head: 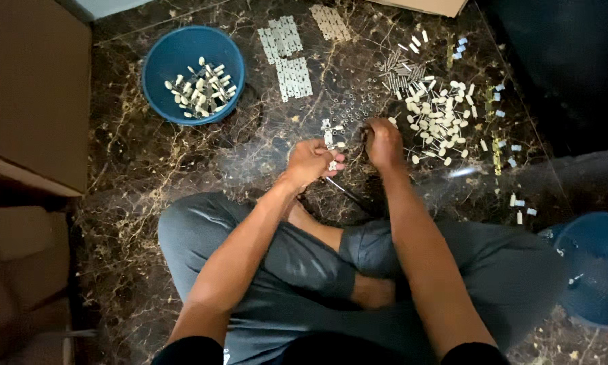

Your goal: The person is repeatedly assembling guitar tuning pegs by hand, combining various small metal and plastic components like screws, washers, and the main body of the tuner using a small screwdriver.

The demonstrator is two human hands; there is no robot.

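- Person sits cross-legged on dark marble floor (148,169), parts laid out within arm's reach.
- Left hand (311,161) curled narrow round a small white plastic piece (332,164), held up off the floor.
- Right hand (384,143) closed, knuckles up, just beside the scatter of small metal rings (358,105); what it grips, cannot tell.
- Loose cream plastic pieces (436,118) heaped by the right hand.
- Blue basin (159,61) far left holds similar pieces, kept apart.
- Grey strips (287,57) lie flat in rows beyond.
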